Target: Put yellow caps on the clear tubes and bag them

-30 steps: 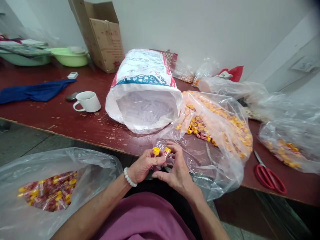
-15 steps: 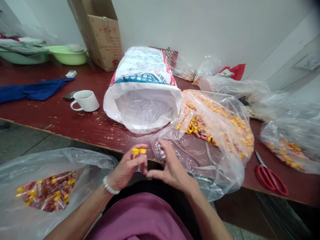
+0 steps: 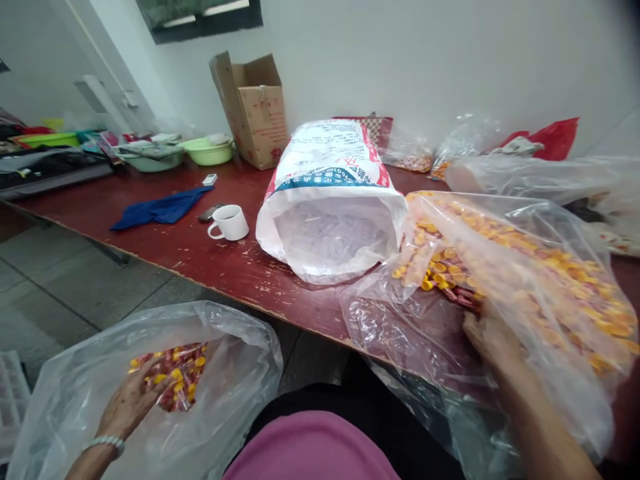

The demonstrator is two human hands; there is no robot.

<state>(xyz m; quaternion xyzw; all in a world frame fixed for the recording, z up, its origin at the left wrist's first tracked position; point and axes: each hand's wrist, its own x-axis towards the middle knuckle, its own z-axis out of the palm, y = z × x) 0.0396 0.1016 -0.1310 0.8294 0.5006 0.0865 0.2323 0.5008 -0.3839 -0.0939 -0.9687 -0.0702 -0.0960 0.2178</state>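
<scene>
My left hand [image 3: 133,400], with a pale bead bracelet at its wrist, reaches into a large clear plastic bag [image 3: 240,333] at the lower left. Its fingers are stretched out over a pile of small clear tubes with yellow caps and reddish contents [image 3: 187,373]. My right hand [image 3: 493,333] is partly under the plastic of another clear bag [image 3: 380,313] on the table. There its fingertips touch more yellow-capped tubes [image 3: 445,267] at the bag's mouth; the plastic and the hand itself hide how the fingers are closed.
A white printed sack [image 3: 330,157] lies open towards me on the red table [image 3: 230,273], with small clear pieces inside. Left of it are a white mug [image 3: 233,223], a blue cloth [image 3: 163,208] and a cardboard box [image 3: 263,123]. More plastic bags lie along the wall.
My hands have moved apart from in front of me. The left, which held two yellow-capped tubes, is now over the left pile; the right is in the table bag. The view has swung left.
</scene>
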